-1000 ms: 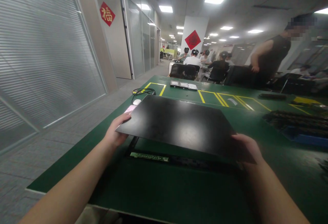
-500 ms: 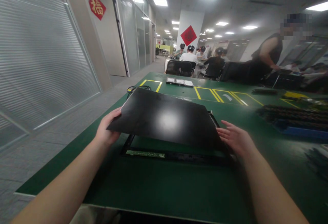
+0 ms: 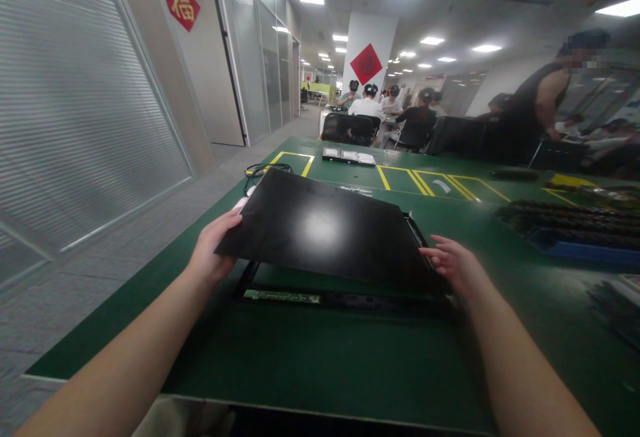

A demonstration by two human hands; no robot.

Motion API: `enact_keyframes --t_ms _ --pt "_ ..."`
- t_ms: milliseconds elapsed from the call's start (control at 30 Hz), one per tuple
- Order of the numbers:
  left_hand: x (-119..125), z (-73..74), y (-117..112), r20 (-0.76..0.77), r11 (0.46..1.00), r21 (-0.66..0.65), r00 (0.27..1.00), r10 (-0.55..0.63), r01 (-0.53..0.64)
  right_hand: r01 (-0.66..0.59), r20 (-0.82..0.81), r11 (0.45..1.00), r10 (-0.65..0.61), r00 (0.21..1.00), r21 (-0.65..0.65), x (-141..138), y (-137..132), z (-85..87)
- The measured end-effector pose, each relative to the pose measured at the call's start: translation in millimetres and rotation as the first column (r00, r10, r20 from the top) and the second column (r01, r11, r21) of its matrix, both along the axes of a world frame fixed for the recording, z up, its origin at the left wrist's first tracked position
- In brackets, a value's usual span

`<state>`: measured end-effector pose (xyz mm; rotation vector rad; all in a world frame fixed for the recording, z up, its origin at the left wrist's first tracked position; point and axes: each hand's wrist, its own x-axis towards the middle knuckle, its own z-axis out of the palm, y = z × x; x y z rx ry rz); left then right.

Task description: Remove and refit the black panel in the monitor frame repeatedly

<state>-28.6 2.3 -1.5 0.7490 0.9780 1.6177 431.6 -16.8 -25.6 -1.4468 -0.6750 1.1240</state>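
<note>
Black sheet [image 3: 320, 223]: tilted above the dark frame [image 3: 375, 301]
Left hand [image 3: 215, 247]: grip holds the sheet
Right hand [image 3: 460, 267]: at sheet's edge; can't tell if its grip holds
Table [image 3: 325, 363]: green, yellow tape [image 3: 297, 154]
Behind: people [image 3: 367, 109] sitting
Hidden: frame's middle

On yr far L, a cable [image 3: 260, 170] by yellow tape [image 3: 384, 178]; R, a blue bin [image 3: 580, 245]; ahead of you, red sign [image 3: 366, 64] on pillar [image 3: 375, 30], ppl [image 3: 367, 107] seated.
</note>
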Motion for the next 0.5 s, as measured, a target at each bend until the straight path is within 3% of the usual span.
enact_keyframes --t_ms 300,500 --pt "10 3.1 -3 -0.013 0.998 -0.024 0.999 0.051 -0.051 0.053 0.142 0.999 -0.053 0.988 0.008 6 3 -10.0" --pt "13 5.0 -5 -0.08 1.0 -0.026 0.997 0.001 -0.003 0.088 0.211 0.996 -0.088 0.973 0.008 7 5 -12.0"
